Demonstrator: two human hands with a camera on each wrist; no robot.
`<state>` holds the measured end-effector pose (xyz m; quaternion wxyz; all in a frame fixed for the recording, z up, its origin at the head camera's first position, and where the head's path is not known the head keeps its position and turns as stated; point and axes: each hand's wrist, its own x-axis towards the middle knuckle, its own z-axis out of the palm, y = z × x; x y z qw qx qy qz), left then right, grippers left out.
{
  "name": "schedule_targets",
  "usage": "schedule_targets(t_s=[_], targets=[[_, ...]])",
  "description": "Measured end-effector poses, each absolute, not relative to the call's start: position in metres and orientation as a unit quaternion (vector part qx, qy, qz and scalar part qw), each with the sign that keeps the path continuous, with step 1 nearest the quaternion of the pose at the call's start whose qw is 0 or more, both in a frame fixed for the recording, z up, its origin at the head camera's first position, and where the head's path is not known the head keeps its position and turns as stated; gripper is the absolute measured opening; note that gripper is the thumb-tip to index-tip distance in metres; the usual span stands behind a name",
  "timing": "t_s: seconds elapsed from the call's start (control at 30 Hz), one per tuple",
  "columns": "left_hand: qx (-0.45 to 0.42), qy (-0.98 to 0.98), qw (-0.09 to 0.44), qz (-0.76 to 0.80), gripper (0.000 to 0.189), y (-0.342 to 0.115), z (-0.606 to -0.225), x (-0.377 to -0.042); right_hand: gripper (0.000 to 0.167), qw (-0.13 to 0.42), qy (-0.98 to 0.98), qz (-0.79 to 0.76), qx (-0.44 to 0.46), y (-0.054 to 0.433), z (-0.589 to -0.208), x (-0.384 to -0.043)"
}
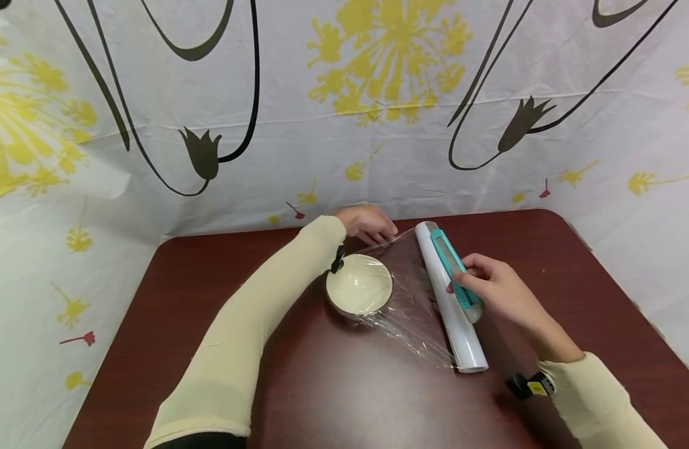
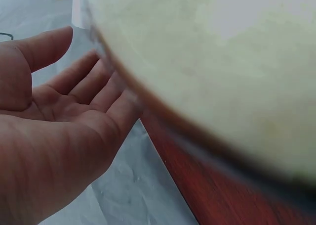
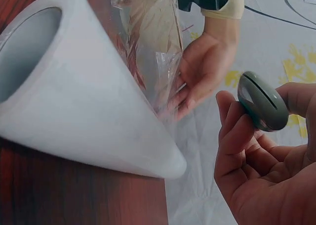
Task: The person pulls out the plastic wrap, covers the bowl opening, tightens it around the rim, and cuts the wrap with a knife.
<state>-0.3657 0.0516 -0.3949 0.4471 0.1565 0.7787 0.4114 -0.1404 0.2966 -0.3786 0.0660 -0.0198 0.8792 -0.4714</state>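
A cream bowl (image 1: 360, 284) with a dark outer rim stands on the table, and clear plastic wrap (image 1: 414, 305) lies over it. The wrap stretches right to its roll (image 1: 448, 299), a thick white tube lying lengthwise. Beyond the bowl, my left hand (image 1: 369, 223) is at the wrap's far edge. Its thumb is apart from the loosely bent fingers (image 2: 94, 81) in the left wrist view. Above the roll, my right hand (image 1: 492, 287) pinches a teal box cutter (image 1: 455, 269) between thumb and fingers. The cutter's slotted grey end (image 3: 262, 101) faces the right wrist camera.
The dark red-brown table (image 1: 322, 399) has rounded far corners. Right behind it hangs a white cloth (image 1: 288, 156) with yellow and grey flower prints. My left forearm (image 1: 243, 337) reaches across the table, to the left of the bowl.
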Motion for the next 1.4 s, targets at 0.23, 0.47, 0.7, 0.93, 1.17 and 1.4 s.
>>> schedule_targets(t_s=[0.23, 0.47, 0.7, 0.93, 1.17, 1.4], targets=[[0.166, 0.785, 0.435, 0.409, 0.039, 0.06, -0.395, -0.365, 0.034, 0.058, 0.9, -0.431, -0.018, 0.291, -0.381, -0.156], [0.179, 0.801, 0.407, 0.4, 0.037, 0.066, -0.394, -0.36, 0.044, 0.046, 0.925, -0.376, -0.024, 0.282, -0.394, -0.179], [0.205, 0.823, 0.366, 0.383, 0.031, 0.069, -0.394, -0.354, 0.046, 0.039, 0.94, -0.336, -0.039, 0.274, -0.401, -0.195], [0.222, 0.849, 0.33, 0.349, 0.024, 0.073, -0.394, -0.352, 0.045, 0.058, 0.946, -0.316, -0.048, 0.269, -0.4, -0.202], [0.271, 0.877, 0.27, 0.29, 0.024, 0.074, -0.394, -0.354, 0.043, 0.068, 0.953, -0.289, -0.056, 0.265, -0.398, -0.205], [0.294, 0.883, 0.245, 0.274, 0.023, 0.073, -0.394, -0.354, 0.04, 0.072, 0.958, -0.269, -0.063, 0.26, -0.396, -0.208]])
